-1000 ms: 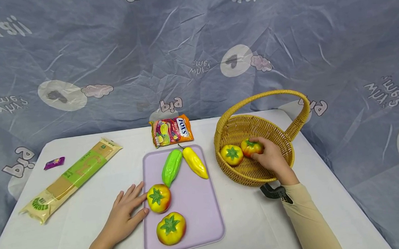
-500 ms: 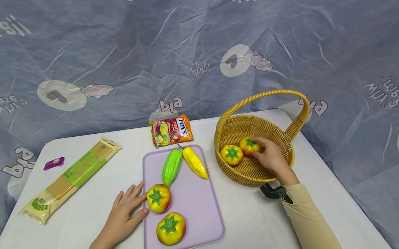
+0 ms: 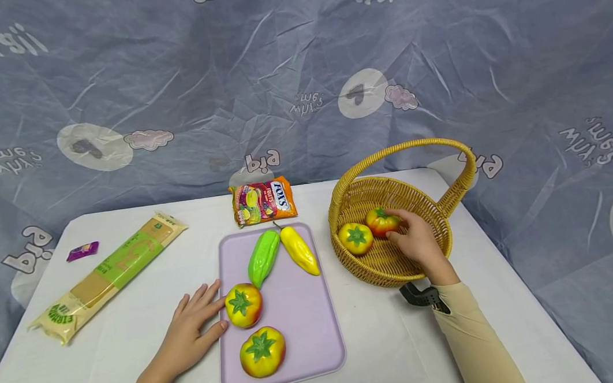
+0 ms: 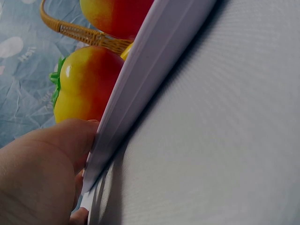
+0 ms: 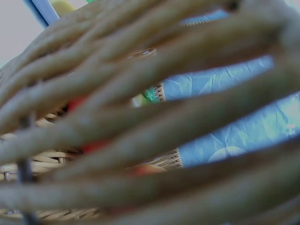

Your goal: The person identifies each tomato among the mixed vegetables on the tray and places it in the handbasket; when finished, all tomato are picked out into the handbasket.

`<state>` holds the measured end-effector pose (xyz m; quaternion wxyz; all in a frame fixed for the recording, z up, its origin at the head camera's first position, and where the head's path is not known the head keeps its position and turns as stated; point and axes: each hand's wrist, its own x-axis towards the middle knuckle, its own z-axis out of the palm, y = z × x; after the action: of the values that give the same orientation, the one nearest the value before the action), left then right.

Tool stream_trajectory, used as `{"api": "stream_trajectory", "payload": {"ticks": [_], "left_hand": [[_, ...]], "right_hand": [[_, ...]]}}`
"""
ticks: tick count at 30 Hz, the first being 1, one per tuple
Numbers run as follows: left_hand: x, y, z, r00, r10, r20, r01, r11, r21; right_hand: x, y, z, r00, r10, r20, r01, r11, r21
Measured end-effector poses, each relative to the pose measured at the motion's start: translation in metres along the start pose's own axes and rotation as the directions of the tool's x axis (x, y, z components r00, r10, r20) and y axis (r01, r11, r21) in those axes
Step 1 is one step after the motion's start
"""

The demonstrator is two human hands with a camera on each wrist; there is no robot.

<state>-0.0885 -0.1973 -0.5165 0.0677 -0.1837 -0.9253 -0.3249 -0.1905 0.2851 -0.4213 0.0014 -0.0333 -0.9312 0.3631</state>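
In the head view, my right hand point(image 3: 415, 238) reaches into the wicker basket point(image 3: 445, 253). Its thumb and fingers hold the right side of a yellow-red toy tomato point(image 3: 380, 222); another such tomato point(image 3: 356, 238) sits just left of it. My left hand point(image 3: 194, 324) lies with fingers spread at the left edge of the lilac tray point(image 3: 303, 330). Its index fingertip meets a tomato point(image 3: 244, 306) on that tray, and one more tomato point(image 3: 263, 352) rests nearer. The left wrist view has the thumb by the tray rim point(image 4: 126, 98). Basket bars block much of the right wrist view.
A green pepper point(image 3: 264, 257) and a yellow pepper point(image 3: 300, 249) lie on the tray's far part. Behind it is a candy bag point(image 3: 263, 201). A long noodle packet point(image 3: 113, 277) and a small purple wrapper point(image 3: 83, 251) lie left. The basket's tall handle point(image 3: 403, 146) arches overhead.
The tomato in my right fingers has shifted slightly left and away inside the basket, with its green top turning. My left hand has stayed still.
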Motion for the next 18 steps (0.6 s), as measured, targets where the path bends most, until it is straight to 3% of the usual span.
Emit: {"api": "stream_trajectory", "payload": {"ticks": [18], "left_hand": [[0.0000,0.0002,0.0000,1.000,0.005,-0.004,-0.005,1.000,-0.004]], "right_hand": [[0.0009,0.0009,-0.0015,1.000,-0.003,-0.009,0.003,1.000,-0.014]]}}
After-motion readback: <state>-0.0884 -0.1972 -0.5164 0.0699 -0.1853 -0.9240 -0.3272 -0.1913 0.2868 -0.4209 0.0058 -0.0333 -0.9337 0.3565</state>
